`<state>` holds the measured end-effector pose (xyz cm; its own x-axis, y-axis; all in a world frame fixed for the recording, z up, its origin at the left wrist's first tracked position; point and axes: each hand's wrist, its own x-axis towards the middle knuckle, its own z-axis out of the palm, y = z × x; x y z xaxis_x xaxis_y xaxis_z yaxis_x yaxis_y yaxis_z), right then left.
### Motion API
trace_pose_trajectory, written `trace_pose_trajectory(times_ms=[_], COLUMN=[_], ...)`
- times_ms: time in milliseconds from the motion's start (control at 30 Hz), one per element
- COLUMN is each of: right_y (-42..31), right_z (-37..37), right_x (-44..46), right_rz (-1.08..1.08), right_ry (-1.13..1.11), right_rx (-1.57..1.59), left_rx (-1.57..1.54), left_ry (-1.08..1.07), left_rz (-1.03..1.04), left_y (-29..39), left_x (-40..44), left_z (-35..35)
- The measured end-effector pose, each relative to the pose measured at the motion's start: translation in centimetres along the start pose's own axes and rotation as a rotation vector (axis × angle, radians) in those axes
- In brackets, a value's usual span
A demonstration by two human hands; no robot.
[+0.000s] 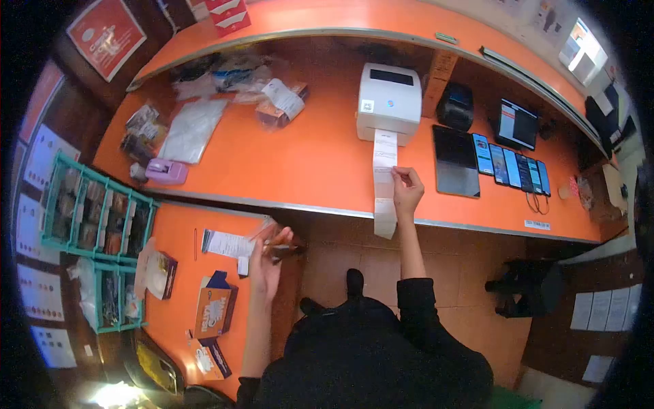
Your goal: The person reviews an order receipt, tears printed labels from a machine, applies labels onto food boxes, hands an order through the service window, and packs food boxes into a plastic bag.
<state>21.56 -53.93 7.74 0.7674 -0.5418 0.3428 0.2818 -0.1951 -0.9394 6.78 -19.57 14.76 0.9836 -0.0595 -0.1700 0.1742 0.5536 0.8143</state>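
Head view: label strip point(384, 204) left of right hand point(408, 192), pinched by its edge; left hand point(265, 270) grasping brownish item point(285, 247)

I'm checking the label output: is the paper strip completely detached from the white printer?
No, the paper strip runs out from the front of the white printer while the right hand pinches it.

Item point(286, 247) in left hand point(267, 271) blurred, can't identify. Print on label strip point(383, 189) too small to read; right hand point(409, 191) hides a bit of its edge. Text on monitor point(518, 125) and phones point(499, 165) unreadable. Red box point(228, 17) cut by top edge. 2 shoes point(355, 283) partly behind dark clothing point(375, 361), itself cut off at bottom.
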Motion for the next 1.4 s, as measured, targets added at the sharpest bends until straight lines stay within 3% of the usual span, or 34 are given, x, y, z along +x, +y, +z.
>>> trace_pose_trajectory(times_ms=[67, 133, 167, 233, 267, 333, 433, 533, 567, 633, 700, 767, 833, 900, 967, 1100, 1167, 1233, 1333, 1400], right_y=[-0.1, -1.9, -2.6, -4.4, -6.4, -11.6, -16.6, -18.6, -18.6, -17.7, -17.3, -18.1, -19.3, -18.9, -16.4, -14.3, -14.8, -13.0, -13.3, -11.2], right_z=[0.1, 0.1, 0.0, -0.7, -0.7, -0.3, 2.8, 6.2, 7.1, 8.7, 9.2, 9.4, 9.9, 10.6, 11.7, 13.0, 14.5, 16.8, 21.8, 26.0], right_x=[-0.7, -1.6, -2.4, -4.4, -5.1, -7.1, -9.0, -11.4, -12.0, -13.5, -14.4, -14.9, -15.4, -16.1, -17.2, -18.2, -19.2, -20.4, -22.8, -25.1], right_rz=[-0.041, -0.420, -0.426, -0.517, -0.527, -0.036, -0.013, -0.087, -0.094, -0.352, -0.398, -0.614, -0.591, -0.568, 0.002, 0.087, 0.028, -0.016, -0.200, -0.250], right_ry=[-0.017, 0.132, 0.108, -0.205, -0.217, -0.844, -1.016, -1.153, -1.167, -1.123, -1.113, -1.003, -0.973, -0.946, -1.088, -1.324, -1.349, -1.215, -1.126, -1.157], right_rx=[-0.007, -0.560, -0.541, -0.607, -0.594, -0.167, 0.094, -0.061, -0.060, -0.180, -0.152, -0.220, -0.238, -0.254, 0.055, 0.037, -0.001, -0.070, -0.286, -0.236], left_rx=[0.032, 0.044, 0.014, 0.029, 0.025, 0.085, 0.114, 0.083, 0.027, -0.039, 0.073, 0.102, 0.096, 0.080, 0.235, 0.371, 0.289, 0.101, 0.253, 0.338], left_ry=[0.016, 0.047, 0.043, 0.061, 0.074, -0.040, -0.158, -0.113, -0.137, -0.104, -0.126, -0.130, -0.255, -0.240, -0.326, -0.265, -0.203, -0.043, 0.129, 0.236], left_rz=[-0.048, -0.102, -0.115, -0.174, -0.158, -0.230, -0.260, -0.312, -0.340, -0.309, -0.302, -0.252, -0.214, -0.179, -0.133, -0.118, -0.117, -0.305, -0.303, -0.300], left_y=[0.0, 0.6, 0.4, 0.6, 0.8, 0.7, 0.2, 0.5, 0.6, 1.2, 2.1, 1.7, 1.7, 1.3, 0.6, 0.2, -0.5, -1.0, -5.3, -7.5], left_x=[0.0, -0.1, 0.5, 0.6, 0.8, 0.9, 1.2, 0.8, 0.6, -0.3, -1.2, -2.1, -2.6, -3.1, -3.3, -4.5, -5.8, -7.7, -11.7, -15.1], left_z=[1.5, 3.4, 3.4, 3.6, 3.5, 2.7, 1.4, 1.2, 0.9, 0.8, 0.5, -0.8, -1.9, -3.4, -5.2, -7.8, -9.1, -11.2, -16.8, -19.9])
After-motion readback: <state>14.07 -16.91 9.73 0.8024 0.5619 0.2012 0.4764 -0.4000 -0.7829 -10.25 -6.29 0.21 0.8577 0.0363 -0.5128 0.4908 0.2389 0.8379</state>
